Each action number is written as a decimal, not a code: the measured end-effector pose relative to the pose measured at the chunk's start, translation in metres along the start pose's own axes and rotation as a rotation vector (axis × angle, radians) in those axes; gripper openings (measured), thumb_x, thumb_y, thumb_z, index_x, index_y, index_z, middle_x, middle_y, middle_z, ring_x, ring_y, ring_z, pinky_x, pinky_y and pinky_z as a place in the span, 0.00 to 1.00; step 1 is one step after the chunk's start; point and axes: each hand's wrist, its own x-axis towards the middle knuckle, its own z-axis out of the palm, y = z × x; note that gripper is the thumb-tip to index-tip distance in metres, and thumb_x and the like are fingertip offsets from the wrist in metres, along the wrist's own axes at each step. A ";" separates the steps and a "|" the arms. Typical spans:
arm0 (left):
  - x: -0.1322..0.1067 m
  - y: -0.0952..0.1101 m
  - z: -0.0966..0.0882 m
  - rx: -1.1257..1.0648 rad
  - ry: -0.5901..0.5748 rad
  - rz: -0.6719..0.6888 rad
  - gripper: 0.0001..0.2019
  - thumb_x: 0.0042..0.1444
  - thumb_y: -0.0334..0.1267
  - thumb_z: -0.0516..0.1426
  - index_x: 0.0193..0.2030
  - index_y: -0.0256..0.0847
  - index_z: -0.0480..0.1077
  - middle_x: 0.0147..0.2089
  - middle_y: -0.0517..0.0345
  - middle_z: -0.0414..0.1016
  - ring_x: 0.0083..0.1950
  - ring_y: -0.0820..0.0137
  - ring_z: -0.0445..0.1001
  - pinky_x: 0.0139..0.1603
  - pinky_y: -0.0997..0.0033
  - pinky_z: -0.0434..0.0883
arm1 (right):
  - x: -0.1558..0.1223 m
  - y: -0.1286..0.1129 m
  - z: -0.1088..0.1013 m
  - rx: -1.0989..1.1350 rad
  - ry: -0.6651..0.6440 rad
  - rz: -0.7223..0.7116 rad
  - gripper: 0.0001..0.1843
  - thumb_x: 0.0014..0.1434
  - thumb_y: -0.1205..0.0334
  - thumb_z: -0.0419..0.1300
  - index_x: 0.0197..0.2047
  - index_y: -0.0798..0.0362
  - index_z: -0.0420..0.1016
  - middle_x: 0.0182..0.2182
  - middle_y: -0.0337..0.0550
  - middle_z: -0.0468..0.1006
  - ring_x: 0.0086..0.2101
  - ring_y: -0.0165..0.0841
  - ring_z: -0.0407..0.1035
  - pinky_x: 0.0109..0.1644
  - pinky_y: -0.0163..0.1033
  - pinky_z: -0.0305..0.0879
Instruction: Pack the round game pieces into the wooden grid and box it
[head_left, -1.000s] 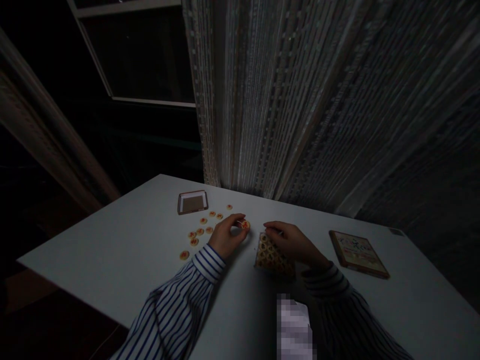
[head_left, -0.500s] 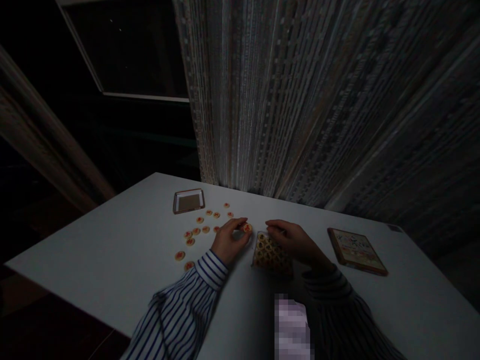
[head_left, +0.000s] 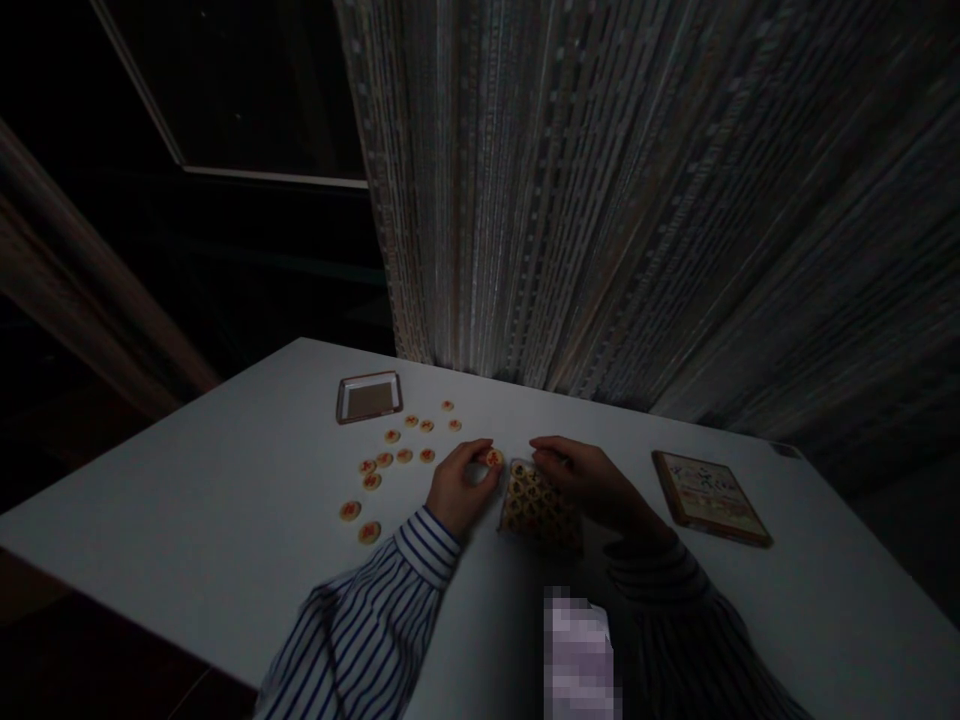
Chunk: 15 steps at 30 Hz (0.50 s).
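Observation:
My left hand (head_left: 463,487) pinches a Chinese chess piece (head_left: 494,458), a round pale disc with a red character facing up. Just right of it stands a small clear-edged box (head_left: 504,527) holding rows of pieces, those at its far side with dark characters. My right hand (head_left: 589,475) hangs over the box's right far corner with fingers curled toward the thumb; whether anything is between them is hidden. Several loose red-marked pieces (head_left: 405,456) lie face up on the table, left of my left hand.
A shallow open lid or tray (head_left: 370,412) lies at the back left of the white table (head_left: 187,500). A flat box with a printed picture (head_left: 709,495) lies at the right. Curtains (head_left: 495,200) hang behind the far edge. A pixelated patch covers the near middle.
The view has shifted slightly, so the loose pieces and tray appear farther left. Both hands keep nearly the same pose, with the chess piece still in my left fingers.

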 end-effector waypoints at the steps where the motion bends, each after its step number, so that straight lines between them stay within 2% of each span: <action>1: -0.001 -0.001 0.001 0.003 0.003 -0.001 0.13 0.48 0.34 0.57 0.42 0.38 0.69 0.35 0.54 0.76 0.35 0.70 0.75 0.40 0.67 0.73 | 0.000 0.000 0.000 -0.001 0.000 0.000 0.17 0.55 0.59 0.51 0.45 0.53 0.73 0.37 0.44 0.78 0.37 0.34 0.71 0.41 0.39 0.66; 9: -0.014 -0.011 0.008 0.024 -0.019 -0.005 0.13 0.49 0.34 0.57 0.43 0.38 0.68 0.36 0.54 0.76 0.36 0.69 0.75 0.40 0.66 0.73 | 0.003 0.006 0.001 -0.056 -0.004 -0.021 0.17 0.56 0.58 0.50 0.45 0.52 0.72 0.35 0.42 0.78 0.34 0.32 0.71 0.38 0.36 0.66; 15: -0.019 -0.013 0.008 0.050 -0.047 0.001 0.13 0.48 0.32 0.57 0.43 0.39 0.68 0.37 0.54 0.76 0.36 0.69 0.75 0.40 0.66 0.73 | 0.009 0.008 0.006 -0.077 0.012 -0.057 0.16 0.56 0.58 0.51 0.45 0.51 0.72 0.35 0.42 0.78 0.34 0.33 0.71 0.40 0.38 0.66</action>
